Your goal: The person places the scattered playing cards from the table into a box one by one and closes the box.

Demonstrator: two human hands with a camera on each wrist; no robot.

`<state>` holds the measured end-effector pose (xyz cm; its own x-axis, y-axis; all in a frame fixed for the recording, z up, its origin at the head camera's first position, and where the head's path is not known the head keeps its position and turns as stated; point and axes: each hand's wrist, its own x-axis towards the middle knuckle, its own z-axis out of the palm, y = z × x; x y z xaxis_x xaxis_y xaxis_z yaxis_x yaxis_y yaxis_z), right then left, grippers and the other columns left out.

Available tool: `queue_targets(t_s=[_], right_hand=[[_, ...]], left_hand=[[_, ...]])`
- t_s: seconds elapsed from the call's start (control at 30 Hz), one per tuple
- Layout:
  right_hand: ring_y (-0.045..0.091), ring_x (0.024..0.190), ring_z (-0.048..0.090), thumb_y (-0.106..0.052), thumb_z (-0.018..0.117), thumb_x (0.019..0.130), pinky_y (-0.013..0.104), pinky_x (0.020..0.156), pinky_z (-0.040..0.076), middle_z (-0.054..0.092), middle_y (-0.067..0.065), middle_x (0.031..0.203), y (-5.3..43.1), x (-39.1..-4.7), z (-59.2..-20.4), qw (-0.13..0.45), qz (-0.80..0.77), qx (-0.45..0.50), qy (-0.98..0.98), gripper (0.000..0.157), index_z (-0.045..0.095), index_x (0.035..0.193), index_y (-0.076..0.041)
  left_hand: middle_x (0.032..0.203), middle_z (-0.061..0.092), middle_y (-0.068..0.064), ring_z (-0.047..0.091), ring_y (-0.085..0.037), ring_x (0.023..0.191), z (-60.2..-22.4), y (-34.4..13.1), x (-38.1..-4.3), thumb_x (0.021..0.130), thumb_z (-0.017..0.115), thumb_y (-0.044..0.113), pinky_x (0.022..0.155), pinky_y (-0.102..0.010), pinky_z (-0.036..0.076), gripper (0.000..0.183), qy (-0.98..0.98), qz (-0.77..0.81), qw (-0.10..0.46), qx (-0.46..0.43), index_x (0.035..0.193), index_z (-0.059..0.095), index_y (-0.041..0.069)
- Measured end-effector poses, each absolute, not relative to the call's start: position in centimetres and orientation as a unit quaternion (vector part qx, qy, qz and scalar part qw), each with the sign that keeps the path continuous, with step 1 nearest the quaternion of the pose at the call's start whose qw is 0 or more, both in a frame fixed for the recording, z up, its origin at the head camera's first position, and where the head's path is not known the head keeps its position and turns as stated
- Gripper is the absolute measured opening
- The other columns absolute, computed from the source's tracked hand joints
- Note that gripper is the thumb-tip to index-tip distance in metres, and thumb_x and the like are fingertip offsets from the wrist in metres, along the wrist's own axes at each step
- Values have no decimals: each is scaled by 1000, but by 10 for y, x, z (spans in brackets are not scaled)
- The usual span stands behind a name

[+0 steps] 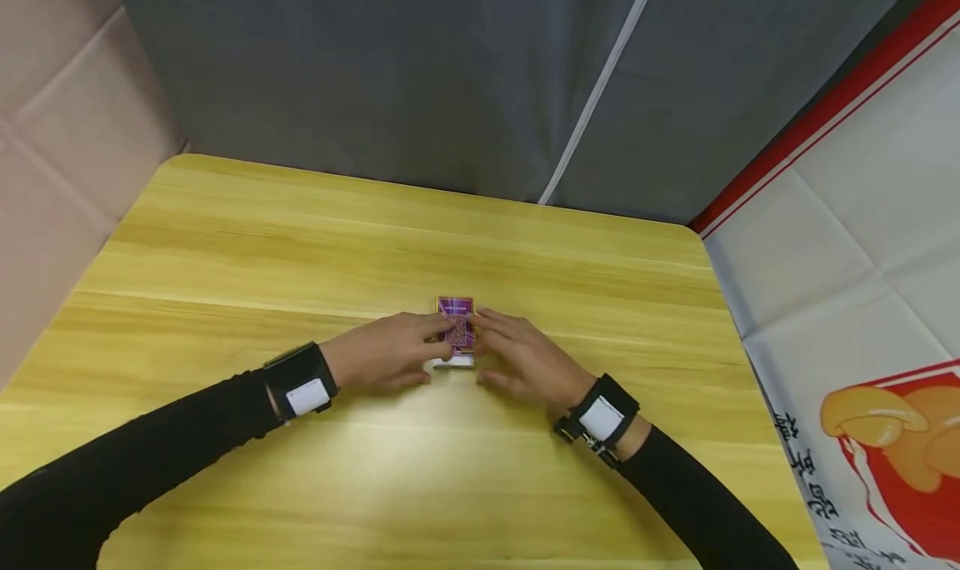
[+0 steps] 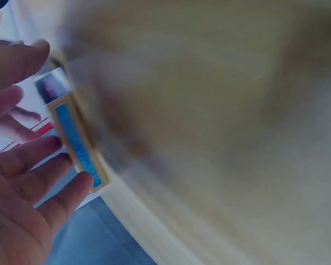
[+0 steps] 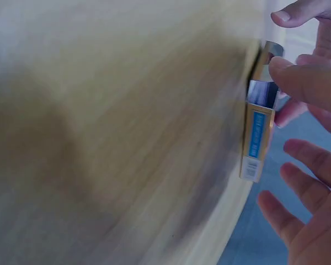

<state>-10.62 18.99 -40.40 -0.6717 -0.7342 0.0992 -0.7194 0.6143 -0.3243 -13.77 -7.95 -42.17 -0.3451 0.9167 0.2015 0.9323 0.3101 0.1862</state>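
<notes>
A small purple box with gold edges (image 1: 455,306), like a cigarette pack, stands on the wooden table between my two hands. Its narrow side shows a blue label (image 2: 77,138) in the left wrist view. A barcode (image 3: 251,167) is visible near one end in the right wrist view. From the left, my left hand (image 1: 386,351) reaches in with extended fingers, their tips overlapping the box's face. My right hand (image 1: 528,357) is at the opposite side, fingers spread and fingertips by the box's right edge. Whether either hand touches it is hard to tell.
The yellow wood-grain table (image 1: 360,487) spreads around the hands. A grey curtain (image 1: 375,78) hangs behind its far edge. To the right is a white sheet (image 1: 817,245) with red trim and printed pictures; a pale padded wall (image 1: 60,137) rises at left.
</notes>
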Motion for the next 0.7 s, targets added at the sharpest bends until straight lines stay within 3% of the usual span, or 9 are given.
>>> queue_targets(t_s=[0.1,0.27,0.5,0.7], right_hand=[[20,139,35,-32,70,85,47,113,37,42,8,154,186,-110,-407,34,-166,-416,894,26,64,106,-17],[20,134,43,-32,71,85,44,109,43,45,10,151,183,-111,-410,48,-162,-415,894,27,63,105,-15],[20,135,41,-37,67,88,45,111,41,45,9,151,181,-110,-413,46,-148,-408,900,54,57,134,-11],[17,134,43,-35,68,87,41,111,42,50,8,148,180,-110,-413,23,-150,-411,899,50,62,129,-9]], left_hand=[[146,47,-25,42,-36,133,-425,-80,-132,85,70,29,106,-52,45,37,-811,-128,30,-570,119,61,17],[144,49,-23,43,-35,133,-427,-80,-130,85,70,29,105,-51,46,47,-815,-140,41,-560,128,58,13],[148,47,-19,42,-30,134,-430,-83,-128,86,69,37,105,-50,46,64,-833,-138,47,-534,137,53,3],[146,49,-19,45,-31,131,-430,-80,-126,89,65,37,103,-49,48,60,-836,-135,58,-529,136,54,2]])
